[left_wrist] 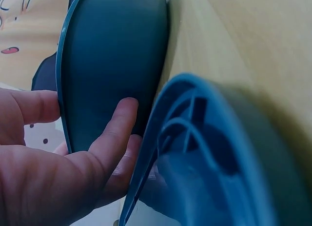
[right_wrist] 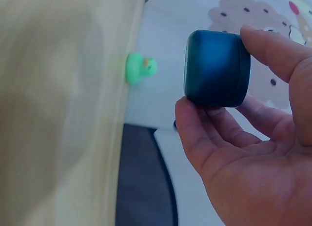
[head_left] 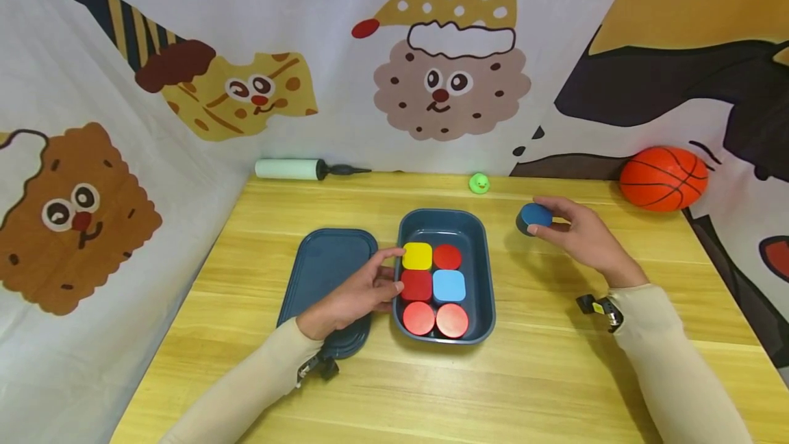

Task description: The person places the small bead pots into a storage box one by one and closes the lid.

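My right hand (head_left: 582, 231) pinches a small round blue container (head_left: 535, 218) between thumb and fingers, above the table right of the box. In the right wrist view its dark blue side (right_wrist: 214, 70) shows. At the left side of a dark blue box (head_left: 491, 279), my left hand (head_left: 364, 290) touches the rim and outer wall with its fingertips. Inside the box sit several small containers: a yellow square one (head_left: 418, 256), a red round one (head_left: 447, 257), a red square one (head_left: 416, 286), a light blue square one (head_left: 448, 286) and two coral round ones along the front.
A dark blue lid (head_left: 327, 259) lies left of the box, partly under my left forearm. Along the back edge are a pale hand pump (head_left: 290, 169), a green toy duck (head_left: 479, 183) and an orange basketball (head_left: 664, 179). A printed cloth hangs behind the wooden table (head_left: 431, 396).
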`<state>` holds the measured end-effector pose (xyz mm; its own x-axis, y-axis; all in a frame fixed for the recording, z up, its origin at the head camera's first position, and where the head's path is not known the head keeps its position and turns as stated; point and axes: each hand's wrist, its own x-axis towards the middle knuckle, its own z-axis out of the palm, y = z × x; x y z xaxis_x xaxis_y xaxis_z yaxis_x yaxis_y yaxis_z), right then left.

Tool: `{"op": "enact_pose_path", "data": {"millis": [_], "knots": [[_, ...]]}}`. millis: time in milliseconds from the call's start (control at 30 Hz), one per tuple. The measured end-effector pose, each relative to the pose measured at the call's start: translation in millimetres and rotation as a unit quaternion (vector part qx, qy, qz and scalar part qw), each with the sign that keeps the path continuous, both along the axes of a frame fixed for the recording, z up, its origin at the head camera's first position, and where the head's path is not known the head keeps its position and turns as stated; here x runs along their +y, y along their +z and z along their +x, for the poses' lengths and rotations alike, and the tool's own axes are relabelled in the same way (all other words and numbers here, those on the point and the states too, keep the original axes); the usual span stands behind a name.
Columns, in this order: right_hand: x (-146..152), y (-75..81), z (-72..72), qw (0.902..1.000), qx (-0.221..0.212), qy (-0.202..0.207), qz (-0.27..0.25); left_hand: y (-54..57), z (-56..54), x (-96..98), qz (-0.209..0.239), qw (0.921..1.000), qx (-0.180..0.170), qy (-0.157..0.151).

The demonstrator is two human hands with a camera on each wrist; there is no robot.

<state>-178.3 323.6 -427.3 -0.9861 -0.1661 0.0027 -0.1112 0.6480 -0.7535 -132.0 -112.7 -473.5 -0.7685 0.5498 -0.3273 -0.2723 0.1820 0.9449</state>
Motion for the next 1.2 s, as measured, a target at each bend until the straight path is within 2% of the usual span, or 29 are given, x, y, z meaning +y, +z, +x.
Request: {"op": "enact_pose_path", "data": {"millis": [233, 400, 767, 1000, 1200], "knots": [[-28.4, 10.6, -8.0, 0.9982, 0.041, 0.037, -0.024, 1.1, 0.6, -0.2, 0.005, 1.0, -0.003, 0.004], [-48.9, 13.1, -14.8, 0.9965, 0.055, 0.057, -0.026, 1.7, 0.5, 0.0, 0.004, 1.0, -0.004, 0.006], [-90.2, -2.4, -33.9, 0.9936, 0.051, 0.093, -0.041, 1.2, -0.5, -0.7, 0.009, 0.9999, -0.006, 0.0], [-114.3, -8.6, -35.5, 0.9907, 0.057, 0.119, -0.033, 1.1, -1.1, -0.4, 0.012, 0.9999, -0.005, 0.003], [-130.6, -14.2, -34.4, 0.9885, 0.078, 0.129, -0.002, 0.7, -1.3, -0.5, 0.01, 0.9999, -0.007, 0.003]]}}
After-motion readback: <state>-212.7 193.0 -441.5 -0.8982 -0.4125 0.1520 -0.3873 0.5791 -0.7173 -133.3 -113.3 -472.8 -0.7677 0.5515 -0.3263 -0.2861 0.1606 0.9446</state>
